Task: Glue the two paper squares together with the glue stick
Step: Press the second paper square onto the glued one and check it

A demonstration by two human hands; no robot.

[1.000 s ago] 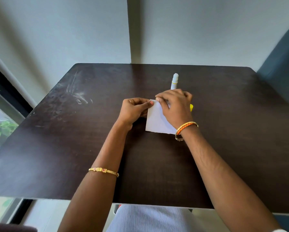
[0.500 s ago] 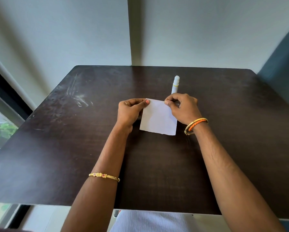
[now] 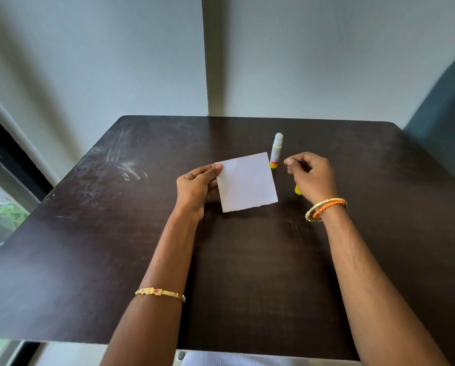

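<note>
A white paper square (image 3: 246, 182) is held just above the dark table (image 3: 115, 247); I cannot tell whether it is one sheet or two stacked. My left hand (image 3: 196, 187) pinches its upper left corner between thumb and fingers. My right hand (image 3: 310, 175) hovers to the right of the paper, apart from it, fingers loosely curled and holding nothing. The glue stick (image 3: 276, 150), white with a yellow base, lies uncapped on the table behind the paper's upper right corner. A yellow piece (image 3: 297, 189), probably its cap, peeks out under my right hand.
A wall stands right behind the table's far edge. A dark blue chair back (image 3: 442, 109) rises at the right. A window with green leaves (image 3: 2, 217) is at the left. Smudge marks (image 3: 126, 165) streak the table's left part.
My right hand has let go of the paper's right corner and drawn away to the right. The left hand keeps hold of the paper, which has tilted slightly.
</note>
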